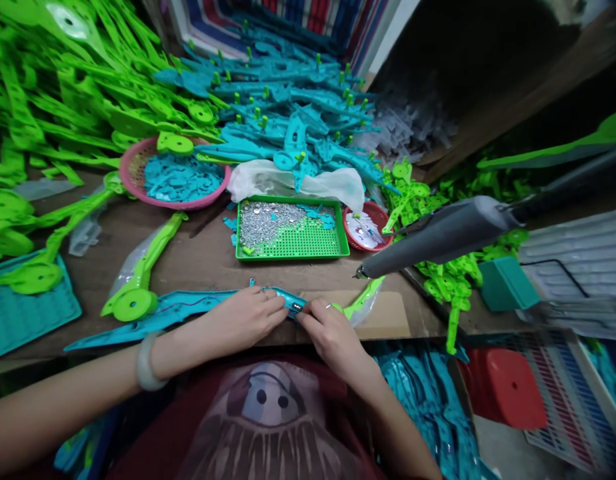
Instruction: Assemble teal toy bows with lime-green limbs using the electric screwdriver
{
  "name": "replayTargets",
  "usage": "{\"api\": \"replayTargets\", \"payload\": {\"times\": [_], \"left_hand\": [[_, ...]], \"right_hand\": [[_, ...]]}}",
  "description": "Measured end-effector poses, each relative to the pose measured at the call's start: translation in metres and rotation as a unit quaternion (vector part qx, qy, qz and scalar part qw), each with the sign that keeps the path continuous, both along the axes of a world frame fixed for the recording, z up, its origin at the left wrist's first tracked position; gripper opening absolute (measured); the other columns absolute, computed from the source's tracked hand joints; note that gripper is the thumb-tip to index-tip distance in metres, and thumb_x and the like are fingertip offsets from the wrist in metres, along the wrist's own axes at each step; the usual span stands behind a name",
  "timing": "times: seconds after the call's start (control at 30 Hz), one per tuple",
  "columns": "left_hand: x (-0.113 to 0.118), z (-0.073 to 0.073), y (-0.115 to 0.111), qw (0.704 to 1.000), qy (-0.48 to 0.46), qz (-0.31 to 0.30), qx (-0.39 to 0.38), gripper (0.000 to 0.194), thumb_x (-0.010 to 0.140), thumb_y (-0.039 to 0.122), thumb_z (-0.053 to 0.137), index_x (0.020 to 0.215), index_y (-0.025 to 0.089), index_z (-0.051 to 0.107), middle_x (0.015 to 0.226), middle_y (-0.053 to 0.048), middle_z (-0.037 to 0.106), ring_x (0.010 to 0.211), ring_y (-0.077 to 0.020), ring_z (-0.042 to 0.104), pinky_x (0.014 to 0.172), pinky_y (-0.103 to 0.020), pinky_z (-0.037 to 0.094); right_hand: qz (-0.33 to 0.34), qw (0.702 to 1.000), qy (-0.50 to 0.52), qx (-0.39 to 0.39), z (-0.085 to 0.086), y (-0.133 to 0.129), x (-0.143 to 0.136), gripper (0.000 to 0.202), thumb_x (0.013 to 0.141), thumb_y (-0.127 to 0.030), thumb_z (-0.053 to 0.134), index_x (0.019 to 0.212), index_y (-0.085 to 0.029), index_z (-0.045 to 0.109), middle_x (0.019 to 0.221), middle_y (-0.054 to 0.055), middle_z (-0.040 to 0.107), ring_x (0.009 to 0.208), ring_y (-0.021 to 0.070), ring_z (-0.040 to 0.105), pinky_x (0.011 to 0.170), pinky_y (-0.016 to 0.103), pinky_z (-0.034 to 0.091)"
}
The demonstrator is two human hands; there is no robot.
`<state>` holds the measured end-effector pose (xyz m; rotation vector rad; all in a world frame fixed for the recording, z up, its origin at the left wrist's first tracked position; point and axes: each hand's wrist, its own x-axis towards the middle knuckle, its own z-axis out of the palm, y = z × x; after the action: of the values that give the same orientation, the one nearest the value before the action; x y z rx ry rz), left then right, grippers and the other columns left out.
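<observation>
Head: long, blue, pointed shell [183,305]

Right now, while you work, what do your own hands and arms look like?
They are bare human hands, left and right, without gloves. A smooth, rounded, pale grey-green bangle circles the left wrist, and a small, shiny ring sits on a right-hand finger. No sleeve covers either forearm, and no cables or markings show on them.

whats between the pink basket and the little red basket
In the head view, the green tray of silvery pieces and blue bits lies between the pink basket and red basket, with loose blue pieces beside it and white plastic behind.
</observation>
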<state>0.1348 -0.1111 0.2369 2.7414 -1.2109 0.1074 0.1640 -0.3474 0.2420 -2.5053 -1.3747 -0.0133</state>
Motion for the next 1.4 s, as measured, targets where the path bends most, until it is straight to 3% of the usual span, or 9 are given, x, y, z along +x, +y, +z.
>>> {"api": "replayTargets", "payload": {"times": [0.13, 0.3, 0.43, 0.6, 0.8, 0.97, 1.07, 1.2, 1.4], "left_hand": [[-0.002, -0.001, -0.005, 0.999, -0.032, 0.003, 0.003, 0.019, 0.093, 0.013, 0.06, 0.112, 0.014, 0.063, 0.105, -0.007, 0.067, 0.095, -0.0253, 0.061, 0.085, -0.04, 0.043], [-0.005, -0.009, -0.016, 0.998, -0.046, 0.04, -0.021, 0.008, 0.094, 0.01, 0.056, 0.095, 0.013, 0.064, 0.09, -0.007, 0.062, 0.085, -0.0243, 0.057, 0.075, -0.037, 0.042], [-0.008, -0.011, -0.022, 0.994, -0.077, 0.068, -0.049, 0.017, 0.097, 0.01, 0.049, 0.087, 0.015, 0.061, 0.083, -0.006, 0.058, 0.079, -0.0238, 0.055, 0.069, -0.037, 0.041], [-0.005, -0.008, -0.023, 0.993, -0.104, -0.006, -0.048, 0.024, 0.098, 0.009, 0.047, 0.117, 0.014, 0.061, 0.088, -0.004, 0.063, 0.081, -0.0225, 0.057, 0.073, -0.038, 0.041], [-0.002, -0.012, -0.023, 0.995, -0.074, -0.019, -0.06, 0.016, 0.097, 0.01, 0.051, 0.108, 0.013, 0.063, 0.091, -0.005, 0.065, 0.084, -0.0225, 0.058, 0.073, -0.037, 0.041], [0.002, -0.014, -0.02, 0.994, -0.071, -0.032, -0.08, 0.017, 0.099, 0.009, 0.047, 0.103, 0.013, 0.063, 0.088, -0.006, 0.064, 0.082, -0.0227, 0.057, 0.073, -0.037, 0.043], [0.006, -0.013, -0.017, 0.995, -0.045, -0.026, -0.088, 0.021, 0.101, 0.011, 0.043, 0.1, 0.015, 0.063, 0.087, -0.006, 0.063, 0.082, -0.0219, 0.057, 0.073, -0.035, 0.044], [0.005, -0.013, -0.014, 0.992, -0.015, -0.007, -0.126, 0.027, 0.103, 0.013, 0.04, 0.086, 0.017, 0.06, 0.081, -0.004, 0.06, 0.078, -0.0193, 0.056, 0.074, -0.032, 0.045], [-0.006, -0.012, -0.016, 0.987, -0.07, 0.046, -0.14, 0.028, 0.104, 0.013, 0.04, 0.086, 0.015, 0.062, 0.079, -0.003, 0.063, 0.081, -0.0188, 0.058, 0.081, -0.034, 0.047]], "right_hand": [[0.008, 1.0, 0.026, 0.015, 0.002, -0.01, 0.006, 0.023, 0.102, -0.015, 0.044, 0.103, -0.016, 0.067, 0.092, 0.008, 0.062, 0.086, 0.0211, 0.049, 0.073, 0.033, 0.042], [-0.014, 0.999, 0.04, 0.023, 0.002, -0.013, 0.012, 0.022, 0.103, -0.017, 0.044, 0.099, -0.016, 0.066, 0.091, 0.007, 0.062, 0.084, 0.019, 0.049, 0.075, 0.033, 0.04], [-0.017, 0.998, 0.064, 0.001, 0.001, -0.012, 0.017, 0.022, 0.103, -0.017, 0.046, 0.102, -0.017, 0.068, 0.093, 0.008, 0.063, 0.087, 0.0194, 0.049, 0.076, 0.034, 0.039], [-0.036, 0.993, 0.115, 0.012, 0.003, -0.015, 0.018, 0.019, 0.102, -0.019, 0.05, 0.1, -0.018, 0.069, 0.09, 0.008, 0.064, 0.089, 0.0214, 0.047, 0.078, 0.035, 0.038], [-0.032, 0.974, 0.225, 0.023, 0.013, -0.018, 0.018, 0.022, 0.102, -0.017, 0.048, 0.103, -0.02, 0.069, 0.094, 0.006, 0.063, 0.093, 0.0201, 0.047, 0.084, 0.035, 0.038], [-0.032, 0.981, 0.192, 0.008, 0.015, -0.016, 0.016, 0.021, 0.103, -0.017, 0.046, 0.102, -0.018, 0.067, 0.095, 0.007, 0.062, 0.094, 0.0212, 0.045, 0.084, 0.036, 0.037], [-0.032, 0.975, 0.208, 0.069, 0.018, -0.015, 0.018, 0.016, 0.103, -0.016, 0.046, 0.1, -0.018, 0.062, 0.096, 0.006, 0.064, 0.093, 0.0194, 0.05, 0.085, 0.035, 0.04], [0.025, 0.964, 0.226, 0.14, 0.02, -0.006, 0.025, 0.014, 0.102, -0.014, 0.046, 0.099, -0.019, 0.058, 0.097, 0.005, 0.065, 0.094, 0.0167, 0.056, 0.09, 0.034, 0.043], [0.0, 0.995, 0.086, 0.051, -0.001, 0.018, 0.041, 0.025, 0.103, -0.015, 0.04, 0.087, -0.017, 0.059, 0.089, 0.009, 0.057, 0.087, 0.0216, 0.046, 0.078, 0.033, 0.041]]}}
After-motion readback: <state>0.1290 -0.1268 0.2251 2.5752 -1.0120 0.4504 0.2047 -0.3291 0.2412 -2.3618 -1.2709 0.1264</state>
